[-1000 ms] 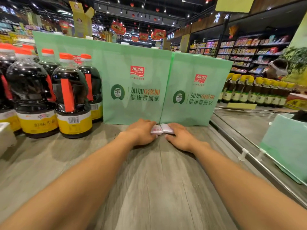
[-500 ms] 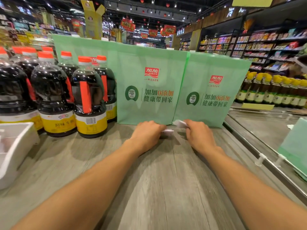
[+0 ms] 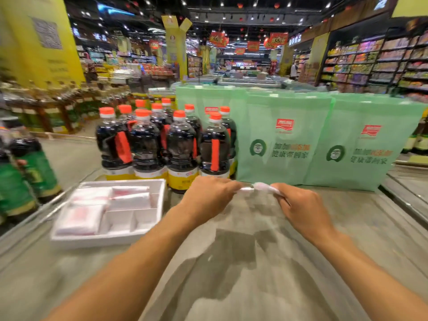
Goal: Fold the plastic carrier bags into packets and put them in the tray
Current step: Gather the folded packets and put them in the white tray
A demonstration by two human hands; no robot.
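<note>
A small folded white-and-pink plastic bag packet is held just above the grey tabletop between both hands. My left hand pinches its left end and my right hand pinches its right end, fingers curled. A white divided tray sits on the table to the left of my left hand. Folded white bag packets with red print lie in its left and rear compartments; its small front right compartments look bare. The picture is blurred by motion.
Several dark sauce bottles with orange caps stand behind the tray. Two light green shopping bags stand upright behind my hands. Green-labelled bottles stand at far left. A metal rail edges the table on the right.
The view has swung left and up, bringing the tray fully into sight. Both hands have lifted the packet off the tabletop and still hold its two ends.
</note>
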